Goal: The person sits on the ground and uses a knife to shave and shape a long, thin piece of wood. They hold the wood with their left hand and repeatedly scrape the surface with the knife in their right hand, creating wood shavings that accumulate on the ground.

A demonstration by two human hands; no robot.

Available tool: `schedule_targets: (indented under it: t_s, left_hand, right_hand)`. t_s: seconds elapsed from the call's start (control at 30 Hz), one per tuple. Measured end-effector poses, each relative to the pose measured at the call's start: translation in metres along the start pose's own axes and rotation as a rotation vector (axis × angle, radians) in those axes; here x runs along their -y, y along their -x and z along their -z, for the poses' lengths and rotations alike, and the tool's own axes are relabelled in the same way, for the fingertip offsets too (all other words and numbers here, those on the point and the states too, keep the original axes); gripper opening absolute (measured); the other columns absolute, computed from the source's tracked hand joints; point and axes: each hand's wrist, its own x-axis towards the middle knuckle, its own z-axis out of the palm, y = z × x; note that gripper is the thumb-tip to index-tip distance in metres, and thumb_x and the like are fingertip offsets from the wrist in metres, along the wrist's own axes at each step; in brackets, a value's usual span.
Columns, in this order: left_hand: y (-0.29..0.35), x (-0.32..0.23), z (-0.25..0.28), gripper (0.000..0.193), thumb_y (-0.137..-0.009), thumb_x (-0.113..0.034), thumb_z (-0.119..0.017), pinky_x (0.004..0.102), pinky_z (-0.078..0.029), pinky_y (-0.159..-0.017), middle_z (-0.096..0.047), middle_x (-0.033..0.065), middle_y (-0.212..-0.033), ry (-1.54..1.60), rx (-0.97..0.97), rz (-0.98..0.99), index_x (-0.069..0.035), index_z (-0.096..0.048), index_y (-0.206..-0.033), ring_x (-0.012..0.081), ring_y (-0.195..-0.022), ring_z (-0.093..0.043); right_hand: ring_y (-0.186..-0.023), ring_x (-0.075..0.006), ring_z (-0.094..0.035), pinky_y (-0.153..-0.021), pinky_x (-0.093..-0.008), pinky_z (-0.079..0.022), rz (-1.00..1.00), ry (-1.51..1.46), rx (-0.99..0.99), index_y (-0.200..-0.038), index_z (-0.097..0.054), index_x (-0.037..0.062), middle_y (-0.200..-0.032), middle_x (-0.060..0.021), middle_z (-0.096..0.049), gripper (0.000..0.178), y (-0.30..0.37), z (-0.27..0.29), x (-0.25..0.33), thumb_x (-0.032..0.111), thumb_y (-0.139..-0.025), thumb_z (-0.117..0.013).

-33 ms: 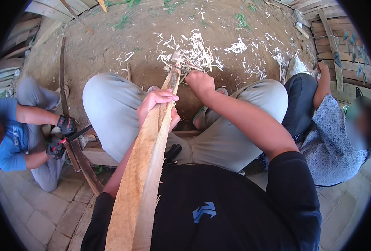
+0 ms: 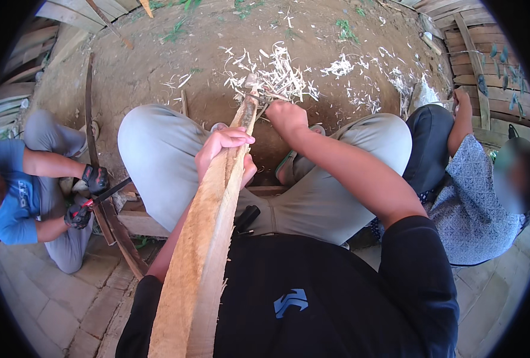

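A long, pale wooden plank [image 2: 202,250] slopes from my chest to the ground between my knees, with a narrowed, darker far end. My left hand [image 2: 226,146] is wrapped around it partway along, fingers over the top and part of the hand showing on the right side. Beyond that, my right hand [image 2: 286,118] is closed in a fist beside the far end. A thin, dark tool-like piece [image 2: 254,95] crosses the wood next to this fist. Its kind and handle are too small and hidden to make out.
Curled wood shavings [image 2: 283,74] lie on the dirt floor ahead. At left, a person with gloved hands [image 2: 94,179] holds a red-handled blade at a dark wooden strip [image 2: 90,113]. Another person in a patterned garment [image 2: 477,209] sits close on my right. Plank walls [image 2: 498,77] stand around.
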Motion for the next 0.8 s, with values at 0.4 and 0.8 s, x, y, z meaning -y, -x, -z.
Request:
schedule_targets:
  t_s: [0.4, 0.8]
  left_hand:
    - [-0.007, -0.003, -0.006, 0.032, -0.069, 0.008, -0.067, 0.0398, -0.05, -0.098, -0.071, 0.012, -0.095, 0.029, -0.055, -0.014, -0.003, -0.054, -0.096, 0.0249, -0.098, -0.068]
    - [-0.007, -0.003, -0.006, 0.032, -0.067, 0.008, -0.069, 0.0377, -0.052, -0.095, -0.071, 0.0113, -0.093, -0.025, -0.048, -0.017, -0.005, -0.055, -0.093, 0.026, -0.097, -0.069]
  right_hand:
    - [-0.104, -0.0256, -0.073, -0.081, -0.0346, -0.061, -0.006, -0.032, -0.001, -0.109, -0.075, 0.0069, -0.114, -0.013, -0.073, 0.021, -0.018, -0.018, -0.006, 0.005, -0.09, -0.065]
    - [-0.098, -0.0228, -0.075, -0.077, -0.0343, -0.062, -0.032, -0.023, 0.007, -0.101, -0.078, 0.0135, -0.102, -0.0053, -0.077, 0.017, -0.035, -0.005, 0.006, 0.008, -0.09, -0.066]
